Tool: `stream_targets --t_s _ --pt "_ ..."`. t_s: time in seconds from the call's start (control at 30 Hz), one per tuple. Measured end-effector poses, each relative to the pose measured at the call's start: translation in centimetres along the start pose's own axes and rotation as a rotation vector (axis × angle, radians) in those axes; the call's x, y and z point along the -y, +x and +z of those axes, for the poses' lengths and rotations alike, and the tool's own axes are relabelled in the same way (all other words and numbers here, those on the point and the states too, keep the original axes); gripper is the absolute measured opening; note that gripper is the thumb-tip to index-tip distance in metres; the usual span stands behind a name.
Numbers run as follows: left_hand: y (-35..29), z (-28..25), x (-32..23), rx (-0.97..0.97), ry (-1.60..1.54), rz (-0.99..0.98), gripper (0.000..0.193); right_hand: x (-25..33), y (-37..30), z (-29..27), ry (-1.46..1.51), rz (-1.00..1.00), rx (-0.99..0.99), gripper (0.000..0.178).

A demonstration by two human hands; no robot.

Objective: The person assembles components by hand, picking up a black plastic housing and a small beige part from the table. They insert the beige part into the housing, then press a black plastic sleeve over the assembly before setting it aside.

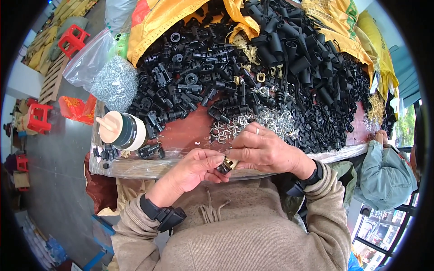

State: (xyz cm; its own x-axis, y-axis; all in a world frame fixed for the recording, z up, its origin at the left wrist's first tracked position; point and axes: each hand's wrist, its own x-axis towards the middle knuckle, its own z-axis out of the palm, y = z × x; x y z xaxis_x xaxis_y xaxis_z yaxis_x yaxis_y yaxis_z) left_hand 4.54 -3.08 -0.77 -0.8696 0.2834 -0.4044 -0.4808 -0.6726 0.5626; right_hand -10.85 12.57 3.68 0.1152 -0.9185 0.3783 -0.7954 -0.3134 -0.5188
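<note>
In front of my chest, at the table's near edge, my left hand pinches a small black plastic part between thumb and fingers. A cream-coloured plastic piece sits at its right side. My right hand is closed, its thumb and fingertips pressed together right against that cream piece; whether a smaller item is also between them is hidden. Just beyond my hands lies a pile of bent silver metal clips. Black cylindrical plastic parts are heaped behind, farther left.
Black tubes and small black pieces spread to the right. A lidded jar and a clear bag of screws stand at left. Yellow sacks lie along the back. Another person's sleeve is at the right.
</note>
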Motion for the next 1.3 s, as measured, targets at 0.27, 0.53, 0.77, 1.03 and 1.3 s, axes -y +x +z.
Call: stream_targets --t_s 0.27,0.53,0.77,1.03,1.3 --pt "0.1 0.5 -0.3 0.036 0.075 -0.113 0.03 0.0 -0.1 0.3 0.07 -0.006 0.138 0.036" --pt "0.4 0.1 0.1 0.004 0.058 -0.025 0.03 0.3 -3.8 -0.9 0.067 0.455 -0.254 0.027" --pt "1.2 0.2 -0.2 -0.033 -0.145 0.117 0.03 -1.3 -11.1 -2.1 -0.41 0.993 -0.335 0.017" --pt "1.0 0.6 0.1 -0.091 -0.275 0.117 0.027 -3.4 -12.3 -1.5 -0.589 0.895 -0.311 0.013" --pt "1.3 1.3 0.4 -0.166 -0.228 0.137 0.023 -3.0 -12.6 -1.3 -0.115 0.934 -0.512 0.01"
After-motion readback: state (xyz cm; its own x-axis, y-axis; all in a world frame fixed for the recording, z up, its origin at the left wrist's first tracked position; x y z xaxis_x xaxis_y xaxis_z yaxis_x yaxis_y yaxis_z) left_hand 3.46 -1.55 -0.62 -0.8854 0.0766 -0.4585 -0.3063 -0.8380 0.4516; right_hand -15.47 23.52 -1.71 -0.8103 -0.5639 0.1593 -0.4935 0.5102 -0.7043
